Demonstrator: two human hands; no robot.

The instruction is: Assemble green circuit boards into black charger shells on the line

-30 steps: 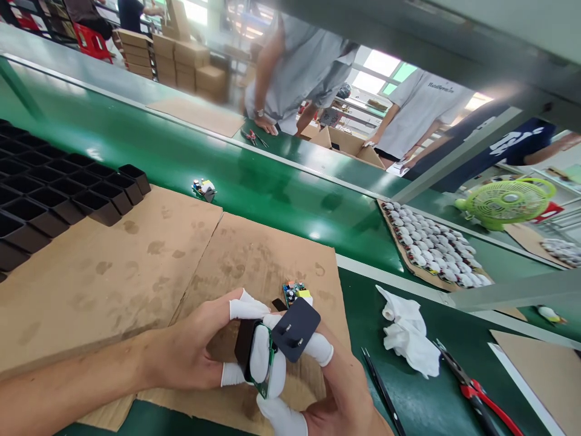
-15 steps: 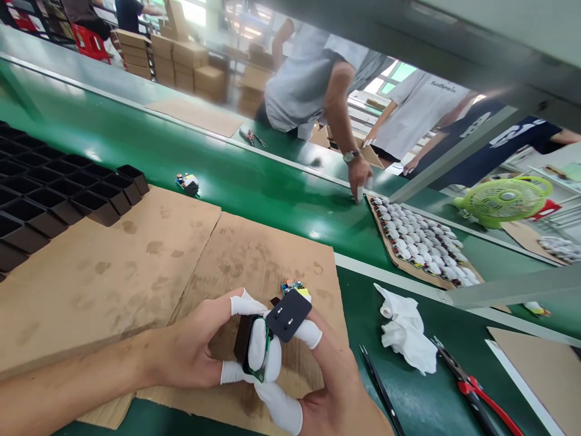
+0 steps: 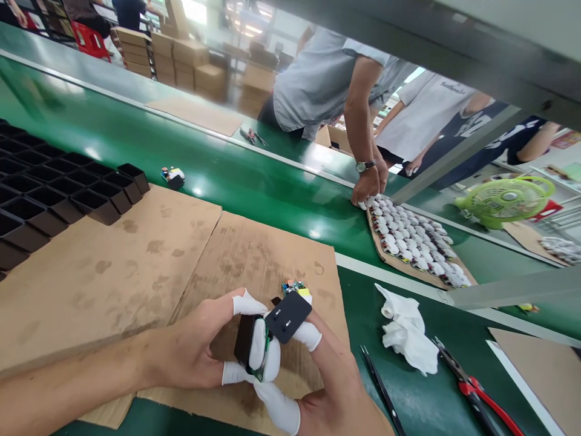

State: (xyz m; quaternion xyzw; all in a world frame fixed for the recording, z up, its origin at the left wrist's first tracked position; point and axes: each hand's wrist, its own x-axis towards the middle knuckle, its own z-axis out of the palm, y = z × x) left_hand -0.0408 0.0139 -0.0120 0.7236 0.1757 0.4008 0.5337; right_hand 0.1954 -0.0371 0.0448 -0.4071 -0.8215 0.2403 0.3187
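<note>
My left hand (image 3: 206, 339), with white finger cots on thumb and finger, grips a small black plastic case (image 3: 244, 342) by its sides. My right hand (image 3: 327, 369), also in finger cots, pinches a circuit board (image 3: 267, 350) bearing white rounded pads (image 3: 272, 360); the board sits at the case's open side, and how deep it goes is hidden. A flat black cover plate (image 3: 288, 316) with small slots stands at the right fingertips, joined near the board. Just behind it, another small circuit board (image 3: 294, 287) with a yellow part lies on the cardboard sheet (image 3: 254, 254).
Rows of black cases (image 3: 59, 181) stand at left. On the green belt (image 3: 254, 188) are a small assembly (image 3: 173, 177) and a cardboard tray of white-topped boards (image 3: 417, 242), touched by a co-worker's hands (image 3: 368, 184). Tweezers (image 3: 381, 387), crumpled tissue (image 3: 408, 330) and red-handled pliers (image 3: 472, 387) lie right.
My hands and the case have hardly moved. On the belt, the small assembly and tray have shifted left. The co-worker's arms have moved, and two hands now meet at the tray's corner.
</note>
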